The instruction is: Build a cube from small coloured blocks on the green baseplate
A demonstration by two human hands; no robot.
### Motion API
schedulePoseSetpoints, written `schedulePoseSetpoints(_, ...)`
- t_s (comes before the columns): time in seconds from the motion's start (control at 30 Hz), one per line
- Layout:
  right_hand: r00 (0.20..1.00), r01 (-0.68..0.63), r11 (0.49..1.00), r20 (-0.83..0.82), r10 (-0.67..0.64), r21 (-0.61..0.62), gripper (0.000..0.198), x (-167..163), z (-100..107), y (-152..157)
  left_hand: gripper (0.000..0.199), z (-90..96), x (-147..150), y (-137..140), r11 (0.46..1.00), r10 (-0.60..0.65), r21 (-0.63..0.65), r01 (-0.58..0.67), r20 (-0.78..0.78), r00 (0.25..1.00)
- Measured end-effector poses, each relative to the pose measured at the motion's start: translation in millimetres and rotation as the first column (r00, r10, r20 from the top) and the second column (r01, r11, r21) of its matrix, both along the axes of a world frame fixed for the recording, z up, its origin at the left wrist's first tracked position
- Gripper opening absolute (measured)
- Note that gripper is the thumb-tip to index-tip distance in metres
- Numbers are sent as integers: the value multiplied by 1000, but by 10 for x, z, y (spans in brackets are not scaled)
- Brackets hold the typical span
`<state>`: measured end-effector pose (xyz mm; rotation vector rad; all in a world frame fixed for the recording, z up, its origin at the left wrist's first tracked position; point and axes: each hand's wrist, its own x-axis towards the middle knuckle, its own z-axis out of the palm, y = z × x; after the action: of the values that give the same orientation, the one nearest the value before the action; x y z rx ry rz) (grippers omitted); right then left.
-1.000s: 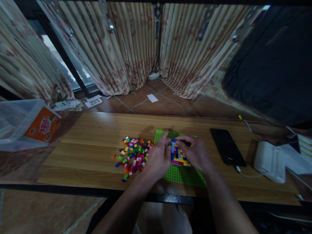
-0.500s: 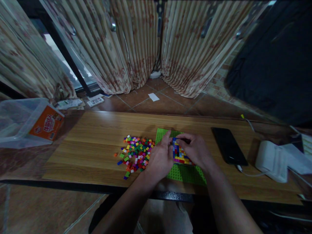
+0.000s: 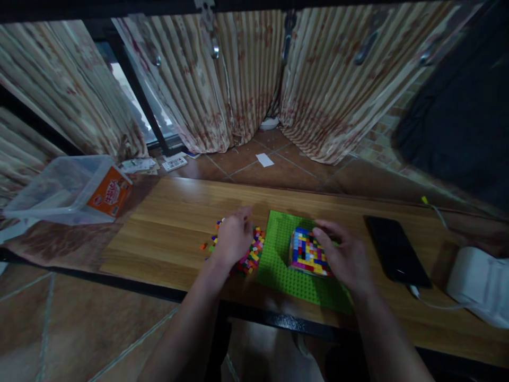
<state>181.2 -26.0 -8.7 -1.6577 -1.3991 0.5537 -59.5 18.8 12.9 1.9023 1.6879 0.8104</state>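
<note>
1. Beyond the left edge of the wood-grained worktop (image 3: 159, 228) I see a plastic bin (image 3: 66, 199), clear, thin-walled and boxy, with an orange label (image 3: 110, 194) on one wall.

2. My left hand (image 3: 234, 239) is over the loose bricks (image 3: 256, 249), fingers bent and pointing towards the far edge; I can't tell whether they pinch anything. The bricks look like small, hard, square-cornered plastic. I'd judge that a fingertip pinch on one brick's sides works best; raking could scatter them towards the near edge.

3. Just right of that heap lies the green baseplate (image 3: 274, 257), flat and evenly studded, short of both the far and near edges.

4. On it, right of its middle, sits the brick block (image 3: 308, 255), low and squared off, its top a patchwork of colours. I can't tell whether it is locked onto the studs.

5. My right hand (image 3: 345, 254) curves round the block's right side, thumb and fingers parted; whether it grips, I can't tell. I'd brace lightly here and press any brick straight down.

6. Towards the worktop's right end lie a slim, glossy phone (image 3: 397, 252), its thin white cable (image 3: 439, 306) and a rounded white device (image 3: 479, 286).
</note>
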Motion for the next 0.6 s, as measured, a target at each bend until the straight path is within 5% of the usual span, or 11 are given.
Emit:
schedulePoseSetpoints(0.23,999,42,998,-16,-43,-47,39,32,-28,-19,40,-26,-312,69,997,-64,22,69,-183,981)
schedulePoseSetpoints(0.43,998,-1,1000,58,2,-22,37,-36,-36,7,41,-96,-243,76,953,-268,70,294,-252,930)
schedulePoseSetpoints(0.6,994,21,999,104,-26,50,31,-24,-16,23,39,-100,-182,99,968,-228,47,248,-264,937)
